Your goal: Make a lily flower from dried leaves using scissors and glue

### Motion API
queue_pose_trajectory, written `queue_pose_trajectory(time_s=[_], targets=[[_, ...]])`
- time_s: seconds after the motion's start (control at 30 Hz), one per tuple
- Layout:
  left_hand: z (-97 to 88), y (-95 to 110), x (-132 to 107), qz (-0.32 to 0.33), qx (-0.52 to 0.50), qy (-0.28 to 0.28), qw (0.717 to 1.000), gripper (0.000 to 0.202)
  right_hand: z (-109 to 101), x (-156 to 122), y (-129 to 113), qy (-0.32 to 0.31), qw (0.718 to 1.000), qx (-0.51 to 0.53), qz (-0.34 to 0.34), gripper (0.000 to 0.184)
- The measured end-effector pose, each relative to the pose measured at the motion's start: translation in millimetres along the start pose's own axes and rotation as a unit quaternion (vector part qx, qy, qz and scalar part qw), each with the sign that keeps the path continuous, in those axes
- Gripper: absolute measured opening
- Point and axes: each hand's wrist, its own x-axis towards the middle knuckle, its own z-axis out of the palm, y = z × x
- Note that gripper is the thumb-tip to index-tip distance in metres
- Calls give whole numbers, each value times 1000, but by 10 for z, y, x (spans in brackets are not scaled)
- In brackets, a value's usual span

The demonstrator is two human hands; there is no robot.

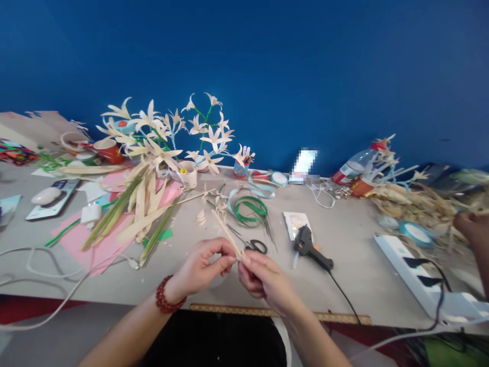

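My left hand [204,267] and my right hand [260,275] meet above the table's front edge. Both pinch the near end of a thin pale straw stick [225,232] that slants up and away to the left. A small pale flower [220,206] sits at the stick's far end. On my left wrist is a red bead bracelet [165,296]. Black-handled scissors [254,245] lie just behind my hands. A black hot glue gun [311,248] rests to the right of them.
Pale straw flowers [171,130] on green stems stand at the back left, with cups [188,174] and leaf strips [141,209] on pink paper. Green ribbon [250,209], a phone [53,198], a white power strip [424,280], dried husks [420,204] and another person's hand [473,227] at the right edge.
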Motion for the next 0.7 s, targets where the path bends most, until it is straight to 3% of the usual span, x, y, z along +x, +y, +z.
queue_pose_trajectory(time_s=[0.07,0.13,0.23,0.33,0.43,0.53,0.63,0.7], targets=[[-15,-27,-24,-4,-18,9,1000,21,-42,-50,-47,-12,998,54,13,37],[-15,-43,-36,-18,-45,22,999,21,-59,-90,-77,10,999,34,-5,38],[17,-27,-27,-25,-49,40,998,20,-12,-97,-74,75,986,-125,-78,37],[61,24,-7,2,-4,48,999,18,82,-48,-37,113,935,-296,-158,36],[74,67,-5,1,-12,26,1000,18,138,4,-9,118,915,-344,-176,38],[56,88,-24,-32,-63,-6,997,17,125,27,4,103,941,-289,-142,40],[36,98,-45,-27,-58,-5,998,16,74,15,-4,31,992,-115,-42,42],[30,97,-52,-11,-38,-1,999,16,40,-5,-23,-23,999,4,23,41]])
